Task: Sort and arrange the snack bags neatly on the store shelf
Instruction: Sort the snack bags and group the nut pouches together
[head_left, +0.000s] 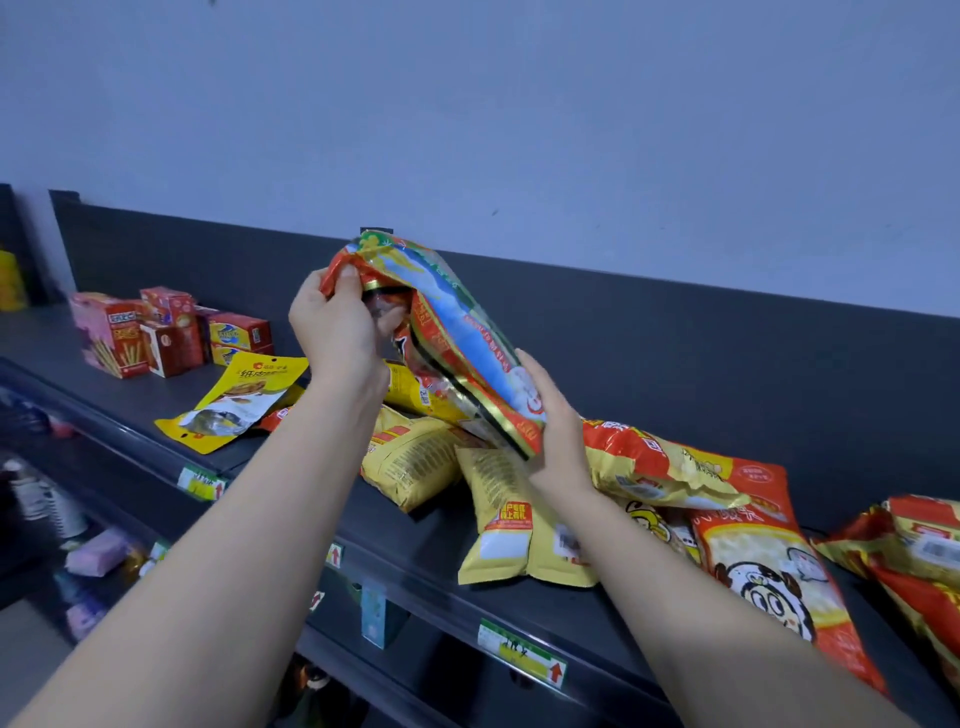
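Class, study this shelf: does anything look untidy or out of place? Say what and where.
Yes. The snack bags lie heaped across one another on the shelf, none upright. A yellow pouch lies askew at the front edge. The boxes at the left stand jumbled.

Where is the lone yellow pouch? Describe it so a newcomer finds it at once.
Find the dark shelf and the small boxes at its left end. Just right of them, near the front edge, lies a yellow pouch. Unlike the heaped bags, it lies flat and has a hang hole.
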